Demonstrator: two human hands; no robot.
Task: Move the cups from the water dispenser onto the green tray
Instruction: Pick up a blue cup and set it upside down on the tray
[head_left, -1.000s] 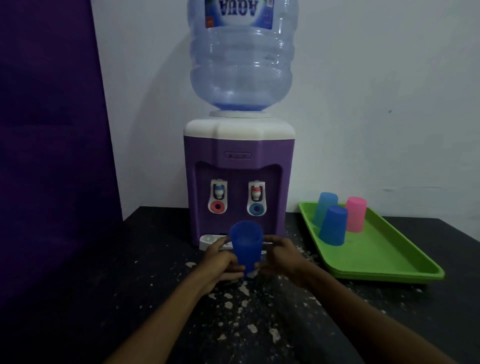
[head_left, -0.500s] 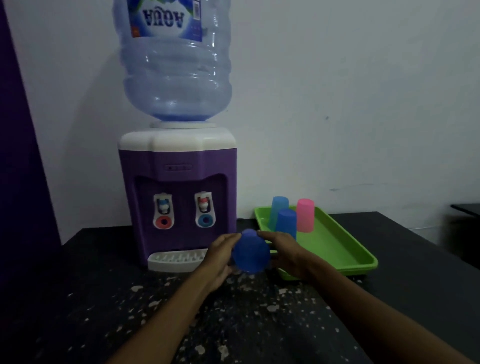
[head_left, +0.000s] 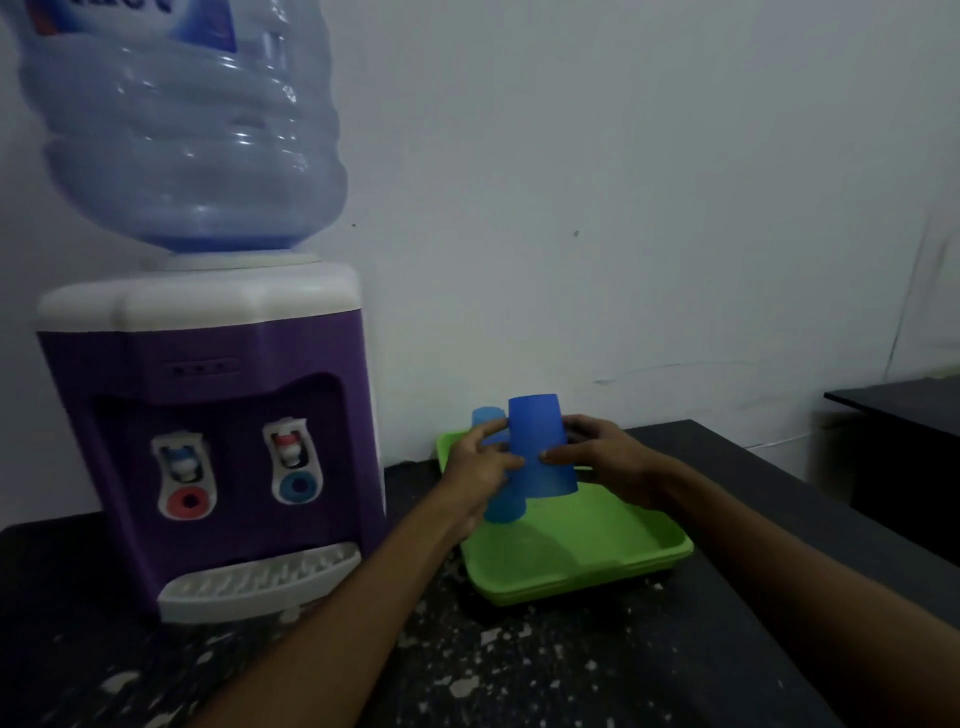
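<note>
Both hands, left (head_left: 480, 467) and right (head_left: 605, 457), clasped an upturned blue cup (head_left: 540, 447) above the green tray (head_left: 597, 561), at three o'clock from the water dispenser (head_left: 218, 441); lighter blue cups (head_left: 501, 506) stood behind.

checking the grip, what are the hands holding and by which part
Both hands, left hand and right hand, hold the upside-down dark blue cup by its side walls.

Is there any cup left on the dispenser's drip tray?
No: the white drip tray holds nothing, and the dark blue cup is held upside down between both hands over the green tray.
</note>
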